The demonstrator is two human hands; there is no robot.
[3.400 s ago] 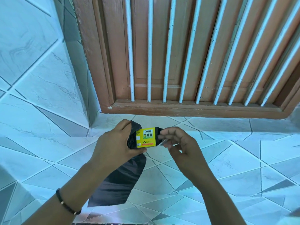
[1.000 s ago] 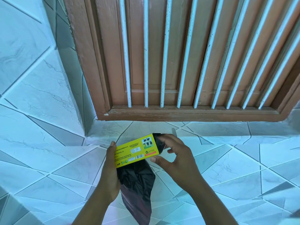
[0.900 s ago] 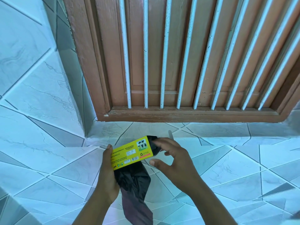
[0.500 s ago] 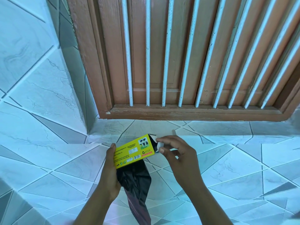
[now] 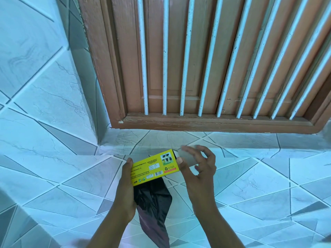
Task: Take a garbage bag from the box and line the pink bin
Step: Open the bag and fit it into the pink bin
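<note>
A yellow garbage bag box lies across my left hand, which grips it from the left and below. From under the box a crumpled black garbage bag hangs down, pinned by the same hand. My right hand is at the box's right end, thumb and fingers pinching the grey end flap. The pink bin is not in view.
A brown wooden window frame with white vertical bars fills the top. Pale blue tiled wall stands at the left. A tiled ledge spreads under my hands.
The box has turned from end-on to lengthwise in my left hand. The black bag now hangs bunched beneath it. My right hand has moved to the end flap.
</note>
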